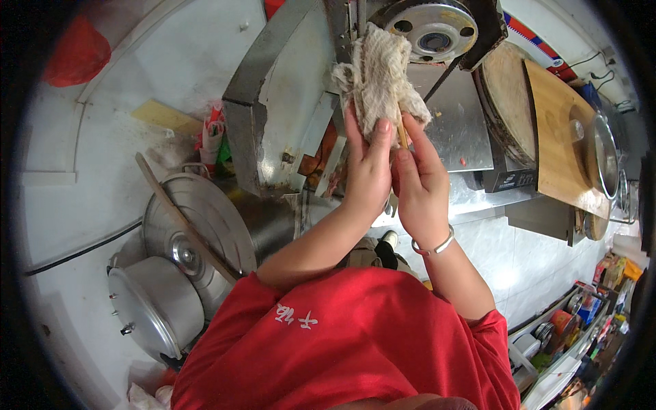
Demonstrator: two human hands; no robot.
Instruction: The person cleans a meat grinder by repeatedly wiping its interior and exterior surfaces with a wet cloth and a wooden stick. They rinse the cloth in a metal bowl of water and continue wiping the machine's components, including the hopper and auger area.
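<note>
A crumpled off-white cloth (382, 77) is held up in front of a bone-saw machine. On its left side my left hand (370, 159) grips it, thumb on top. My right hand (419, 174) pinches a thin wooden stick (401, 130) that lies against the cloth's lower right part; its upper end is hidden by the cloth. Behind the cloth are the saw's round wheel (434, 38) and, running down from it, the toothed band blade (442, 79). The saw's steel table (456, 118) lies to the right of the hands, with a small red scrap on it.
At left stand a pressure cooker (159, 302) and a large round metal lid (205, 220) crossed by a wooden stick. A metal housing panel (292, 97) is left of the hands. A round chopping block (507, 97), wooden board (564, 138) and steel bowl (605, 154) are at right.
</note>
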